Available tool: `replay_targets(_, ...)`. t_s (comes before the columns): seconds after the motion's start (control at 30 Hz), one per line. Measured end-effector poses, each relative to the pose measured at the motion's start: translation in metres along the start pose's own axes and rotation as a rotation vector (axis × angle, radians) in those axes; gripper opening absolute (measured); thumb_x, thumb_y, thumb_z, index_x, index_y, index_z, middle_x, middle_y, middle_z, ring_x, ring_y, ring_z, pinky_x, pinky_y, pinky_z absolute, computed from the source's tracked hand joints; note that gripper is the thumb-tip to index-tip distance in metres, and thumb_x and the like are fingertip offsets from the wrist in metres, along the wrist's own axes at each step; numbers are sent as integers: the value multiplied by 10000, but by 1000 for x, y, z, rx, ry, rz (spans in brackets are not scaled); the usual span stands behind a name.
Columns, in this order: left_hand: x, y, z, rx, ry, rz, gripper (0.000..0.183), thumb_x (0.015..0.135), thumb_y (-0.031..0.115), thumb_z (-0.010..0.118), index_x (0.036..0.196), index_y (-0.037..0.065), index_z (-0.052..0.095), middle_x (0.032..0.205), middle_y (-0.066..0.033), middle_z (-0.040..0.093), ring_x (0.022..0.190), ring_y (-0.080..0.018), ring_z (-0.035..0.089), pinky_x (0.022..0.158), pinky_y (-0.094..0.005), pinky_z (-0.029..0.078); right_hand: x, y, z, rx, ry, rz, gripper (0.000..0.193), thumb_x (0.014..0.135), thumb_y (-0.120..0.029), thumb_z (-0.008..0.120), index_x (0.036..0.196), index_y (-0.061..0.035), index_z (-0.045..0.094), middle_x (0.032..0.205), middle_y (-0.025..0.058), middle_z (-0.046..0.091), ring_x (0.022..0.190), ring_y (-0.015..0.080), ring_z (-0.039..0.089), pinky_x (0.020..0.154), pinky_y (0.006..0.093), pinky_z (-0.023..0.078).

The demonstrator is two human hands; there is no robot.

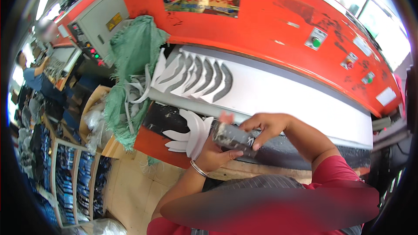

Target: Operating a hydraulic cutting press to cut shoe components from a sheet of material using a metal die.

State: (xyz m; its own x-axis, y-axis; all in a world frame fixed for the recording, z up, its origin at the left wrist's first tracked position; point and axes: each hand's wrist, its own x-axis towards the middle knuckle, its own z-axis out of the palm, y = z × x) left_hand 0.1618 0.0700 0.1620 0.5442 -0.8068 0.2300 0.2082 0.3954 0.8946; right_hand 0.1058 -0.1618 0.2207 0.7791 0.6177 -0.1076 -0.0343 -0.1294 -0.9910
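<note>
Between my two hands is a worn dark grey block (233, 138) with pale scuffs, held above the front edge of the machine bed; its exact kind I cannot make out. My left hand (212, 156), with a bangle at the wrist, grips it from the near left, thumb along its lower edge. At its right end, my right hand (267, 127) closes thumb and fingers on it. Beside my left hand several white curved cut pieces (196, 132) lie fanned on the black ledge. Behind, a white sheet (278, 100) covers the bed, with a row of curved cut-outs (204, 76) at its left.
A red-orange machine body (270, 17) with push buttons (316, 41) rises beyond the sheet. To the left hang a green woven sack (124, 117) and white offcuts (138, 89). A rack of blue items (74, 178) stands lower left. Another person (35, 76) works at the far left.
</note>
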Motion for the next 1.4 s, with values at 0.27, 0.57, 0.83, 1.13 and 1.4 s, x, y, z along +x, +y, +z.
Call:
replay_targets(0.27, -14, -18, 22, -24, 89, 51, 714, 788, -15, 743, 1358, 20, 314, 1383, -207, 456, 1228, -258, 514, 1009, -375, 462, -23, 35, 81, -197, 599, 19, 631, 914, -337, 638, 1387, -10, 380, 1213, 194, 571, 1133, 290, 561, 971, 386, 432)
replay_targets(0.57, 0, -11, 13, 275, -188, 318, 680, 761, -38, 761, 1309, 52, 369, 1349, -223, 478, 1231, -293, 523, 981, -378, 497, -24, 28, 93, -607, 917, 132, 557, 737, 10, 604, 1282, -81, 530, 1074, 174, 664, 960, 374, 650, 823, 409, 536)
replay_targets(0.83, 16, -4, -20, 442, 217, 672, 383, 804, -19, 727, 1062, 60, 455, 1109, -203, 638, 1018, -324, 659, 843, -397, 550, -47, 8, 17, -605, 925, -210, 460, 788, 3, 719, 1224, -12, 572, 1098, 95, 646, 1007, 216, 644, 885, 311, 513)
replay_targets(1.13, -24, 15, -29, 1163, -821, 66, 376, 720, 241, 773, 1046, 126, 626, 1276, -66, 585, 1318, -299, 447, 1087, -539, 330, -16, 14, -84, -938, 562, -21, 407, 733, -206, 795, 1083, -88, 623, 973, 67, 582, 977, 272, 491, 941, 393, 354)
replay_targets(1.4, 79, -30, -67, 1176, 40, 24, 479, 770, 352, 748, 1140, 69, 638, 1278, -85, 560, 1234, -336, 457, 1075, -565, 263, 27, 79, -118, -1246, 513, -177, 304, 675, -140, 789, 937, -109, 639, 974, 54, 591, 1041, 290, 486, 963, 424, 372)
